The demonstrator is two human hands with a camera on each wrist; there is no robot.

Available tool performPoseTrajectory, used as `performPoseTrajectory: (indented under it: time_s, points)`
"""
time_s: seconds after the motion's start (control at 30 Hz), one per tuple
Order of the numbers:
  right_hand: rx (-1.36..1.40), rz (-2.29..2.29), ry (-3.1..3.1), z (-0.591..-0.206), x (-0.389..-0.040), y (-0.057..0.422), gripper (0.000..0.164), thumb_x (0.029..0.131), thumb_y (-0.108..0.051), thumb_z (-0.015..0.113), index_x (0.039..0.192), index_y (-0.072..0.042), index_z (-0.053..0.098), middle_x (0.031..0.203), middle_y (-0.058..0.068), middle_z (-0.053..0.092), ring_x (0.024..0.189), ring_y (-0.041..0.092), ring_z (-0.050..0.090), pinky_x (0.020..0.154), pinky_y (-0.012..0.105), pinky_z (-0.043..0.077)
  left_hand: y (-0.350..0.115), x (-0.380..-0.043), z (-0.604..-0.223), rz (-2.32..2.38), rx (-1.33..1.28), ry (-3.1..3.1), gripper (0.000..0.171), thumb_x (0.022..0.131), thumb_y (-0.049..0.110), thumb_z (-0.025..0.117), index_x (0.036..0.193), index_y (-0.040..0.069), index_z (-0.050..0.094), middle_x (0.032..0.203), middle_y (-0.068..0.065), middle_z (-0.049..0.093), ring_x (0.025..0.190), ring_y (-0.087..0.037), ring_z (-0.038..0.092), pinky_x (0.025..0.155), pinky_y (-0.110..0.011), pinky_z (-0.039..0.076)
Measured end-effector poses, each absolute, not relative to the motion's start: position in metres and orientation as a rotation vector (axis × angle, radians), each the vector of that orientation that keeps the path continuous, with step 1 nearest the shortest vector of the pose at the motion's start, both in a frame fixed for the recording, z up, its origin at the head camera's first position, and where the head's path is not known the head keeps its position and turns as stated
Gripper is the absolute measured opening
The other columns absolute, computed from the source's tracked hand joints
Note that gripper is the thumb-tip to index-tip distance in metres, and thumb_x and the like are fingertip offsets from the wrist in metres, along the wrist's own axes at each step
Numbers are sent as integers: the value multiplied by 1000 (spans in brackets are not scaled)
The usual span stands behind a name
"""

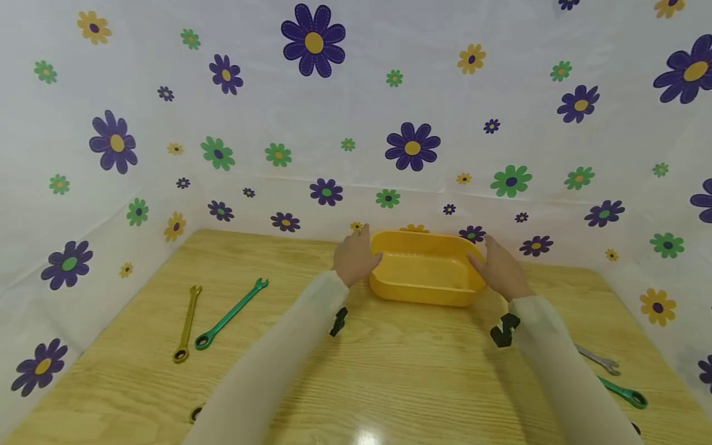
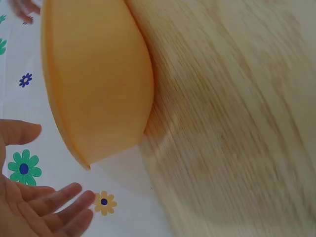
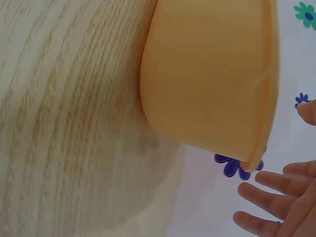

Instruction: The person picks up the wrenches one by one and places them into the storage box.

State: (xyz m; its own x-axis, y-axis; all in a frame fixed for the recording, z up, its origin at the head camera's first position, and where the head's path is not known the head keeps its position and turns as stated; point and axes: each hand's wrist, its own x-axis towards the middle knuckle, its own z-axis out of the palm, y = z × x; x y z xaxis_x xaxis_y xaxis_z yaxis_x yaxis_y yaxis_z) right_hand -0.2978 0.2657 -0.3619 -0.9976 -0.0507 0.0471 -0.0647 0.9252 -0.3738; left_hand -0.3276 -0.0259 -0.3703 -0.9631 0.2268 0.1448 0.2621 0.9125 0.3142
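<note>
A yellow plastic tub point(image 1: 423, 295) sits upright on the wooden table near the patterned back cloth. At its left end is my left hand point(image 1: 353, 258), thumb reaching over the rim in the head view. My right hand point(image 1: 505, 272) is at the opposite end, its thumb likewise over the rim. The left wrist view shows the left hand's fingers point(image 2: 69, 202) spread and apart from the tub wall point(image 2: 103, 79). In the right wrist view, the right fingers point(image 3: 271, 200) are extended just off the tub point(image 3: 207, 74). Neither hand grips anything.
On the left lie a gold wrench point(image 1: 188, 324) and a green wrench point(image 1: 230, 315). A ring end point(image 1: 194, 413) shows beside the left sleeve. At right, a silver wrench point(image 1: 597, 358) and another green wrench point(image 1: 625, 390) are partly hidden by the right sleeve. Flowered cloth point(image 1: 356, 105) surrounds the table.
</note>
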Motion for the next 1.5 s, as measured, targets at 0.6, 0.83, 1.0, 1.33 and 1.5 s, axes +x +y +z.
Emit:
performPoseTrajectory:
  time_s: [0.6, 0.83, 1.0, 1.33, 1.5]
  points:
    - [-85, 824, -3136, -380, -306, 272, 59, 98, -29, 40, 136, 15, 32, 134, 36, 42, 118, 46, 49, 99, 53, 41, -22, -335, -386, -1132, -122, -3034, 28, 89, 19, 52, 111, 2, 60, 93, -7, 62, 76, -18, 51, 72, -30, 44]
    - [-169, 844, -3136, -383, -306, 270, 47, 94, -14, 43, 131, 14, 40, 129, 33, 49, 107, 41, 54, 96, 51, 45, -22, -336, -390, -1111, -117, -3009, 26, 87, 11, 53, 109, 1, 60, 95, -9, 63, 77, -19, 51, 72, -30, 44]
    - [-161, 779, -3123, -385, -306, 270, 45, 92, -11, 44, 128, 14, 44, 126, 32, 52, 100, 38, 57, 92, 49, 48, -22, -338, -394, -1095, -108, -3011, 25, 87, 12, 55, 109, 0, 59, 94, -9, 62, 77, -20, 51, 71, -30, 44]
    - [-81, 725, -3013, -378, -296, 266, 34, 88, -9, 47, 112, 14, 56, 99, 26, 64, 72, 25, 56, 66, 34, 50, -29, -326, -382, -968, -114, -3004, 19, 84, 13, 57, 99, 1, 59, 83, -7, 58, 70, -20, 49, 62, -29, 40]
    - [-66, 736, -3009, -370, -285, 263, 35, 88, -10, 48, 112, 14, 56, 94, 24, 65, 68, 22, 57, 61, 30, 49, -35, -317, -374, -897, -177, -2978, 10, 81, 13, 58, 86, 4, 58, 72, -3, 52, 62, -17, 47, 54, -26, 35]
